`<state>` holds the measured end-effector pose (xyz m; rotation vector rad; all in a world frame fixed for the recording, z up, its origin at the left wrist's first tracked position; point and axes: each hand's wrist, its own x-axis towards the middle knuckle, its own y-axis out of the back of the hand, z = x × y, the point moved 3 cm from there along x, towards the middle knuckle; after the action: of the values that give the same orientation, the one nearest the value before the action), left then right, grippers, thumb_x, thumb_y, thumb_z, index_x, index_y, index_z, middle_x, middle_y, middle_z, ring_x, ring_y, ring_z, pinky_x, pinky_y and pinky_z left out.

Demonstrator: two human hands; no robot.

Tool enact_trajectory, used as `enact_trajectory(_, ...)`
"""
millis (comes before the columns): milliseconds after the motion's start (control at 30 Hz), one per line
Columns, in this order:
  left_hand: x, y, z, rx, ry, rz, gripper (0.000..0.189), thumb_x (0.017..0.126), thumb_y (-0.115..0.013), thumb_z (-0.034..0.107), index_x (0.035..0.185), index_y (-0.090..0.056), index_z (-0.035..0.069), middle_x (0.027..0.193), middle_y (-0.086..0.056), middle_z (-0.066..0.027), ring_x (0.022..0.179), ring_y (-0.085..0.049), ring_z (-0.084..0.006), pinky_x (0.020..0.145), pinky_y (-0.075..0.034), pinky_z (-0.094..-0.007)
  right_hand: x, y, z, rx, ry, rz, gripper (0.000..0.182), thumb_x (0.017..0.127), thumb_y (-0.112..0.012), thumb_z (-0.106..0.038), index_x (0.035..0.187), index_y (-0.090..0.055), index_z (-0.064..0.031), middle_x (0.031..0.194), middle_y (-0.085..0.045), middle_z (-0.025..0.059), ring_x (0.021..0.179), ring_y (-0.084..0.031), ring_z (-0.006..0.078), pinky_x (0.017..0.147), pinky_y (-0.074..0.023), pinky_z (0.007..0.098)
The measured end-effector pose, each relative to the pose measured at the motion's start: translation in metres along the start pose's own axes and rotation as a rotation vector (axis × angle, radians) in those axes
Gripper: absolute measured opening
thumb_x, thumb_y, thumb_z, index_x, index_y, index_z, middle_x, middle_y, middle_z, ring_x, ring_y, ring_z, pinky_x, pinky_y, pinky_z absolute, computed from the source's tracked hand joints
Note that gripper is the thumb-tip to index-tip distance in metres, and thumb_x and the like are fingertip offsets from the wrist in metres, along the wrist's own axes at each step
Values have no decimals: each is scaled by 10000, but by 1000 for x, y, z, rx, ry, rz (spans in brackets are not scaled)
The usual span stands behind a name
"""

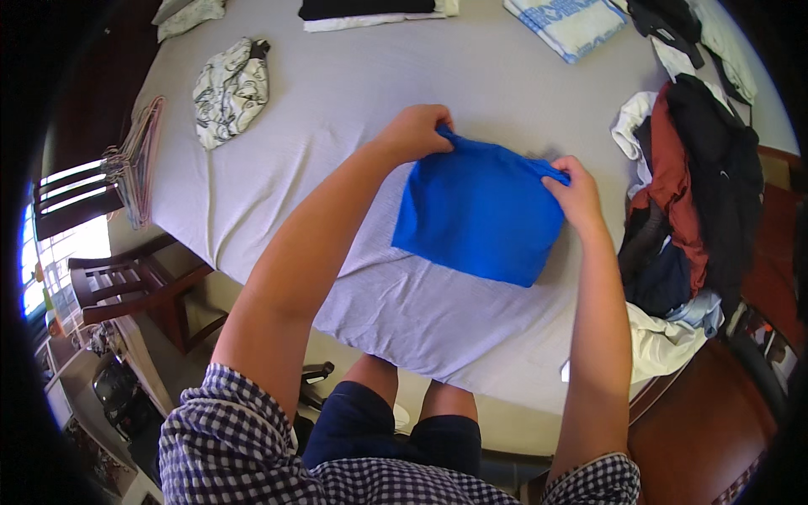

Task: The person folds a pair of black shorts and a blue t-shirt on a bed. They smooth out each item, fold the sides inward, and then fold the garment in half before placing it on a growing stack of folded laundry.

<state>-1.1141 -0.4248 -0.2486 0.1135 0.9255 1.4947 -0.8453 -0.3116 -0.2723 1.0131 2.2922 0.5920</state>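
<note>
A blue folded cloth garment (483, 211) lies before me on the grey-white sheet (328, 189), near the bed's front edge. My left hand (423, 132) pinches its far left corner between thumb and fingers. The far right corner is pinched by my right hand (574, 192). Between the two hands the far edge looks bunched; the near part is flat and smooth. Whether the far edge is lifted off the sheet I cannot tell.
On the right lies a heap of clothes (682, 183). A crumpled patterned cloth (232, 91) is at the upper left, by several hangers (142, 164). Folded black (369, 7) and blue-and-white (571, 25) cloths lie at the back. Wooden chairs stand at left (142, 281) and lower right (701, 429).
</note>
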Motion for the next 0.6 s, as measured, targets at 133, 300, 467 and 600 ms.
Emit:
enact_trajectory(133,-42,48,55,38,-332,247,211,708,-674,61,903,-593,63,858,-600,-89,732,-583,-249,681,-484,-334,-27,41,-71,127,156,116,158,755,-666,-47,849,-538,-41,820,-569,86,738,-558,210,673,-448,319)
enact_trajectory(300,-102,70,75,293,-694,531,286,667,-665,20,943,-614,75,809,-571,-92,703,-568,-258,635,-473,-357,-69,70,-114,-107,695,277,221,624,-641,49,782,-536,-63,822,-518,90,751,-530,274,671,-434,345)
enact_trajectory(467,-132,22,37,626,-944,536,302,659,-655,50,959,-630,55,792,-553,-62,707,-567,-222,618,-472,-349,-99,33,-72,-340,813,268,205,596,-644,-4,758,-565,-101,827,-531,67,764,-532,268,652,-437,368)
enact_trajectory(600,-133,-43,-27,705,-791,294,170,712,-610,113,876,-583,79,798,-527,-59,743,-539,-208,664,-438,-326,-118,-34,-3,-418,788,96,114,660,-613,-89,751,-550,-116,801,-505,46,754,-516,249,645,-440,367)
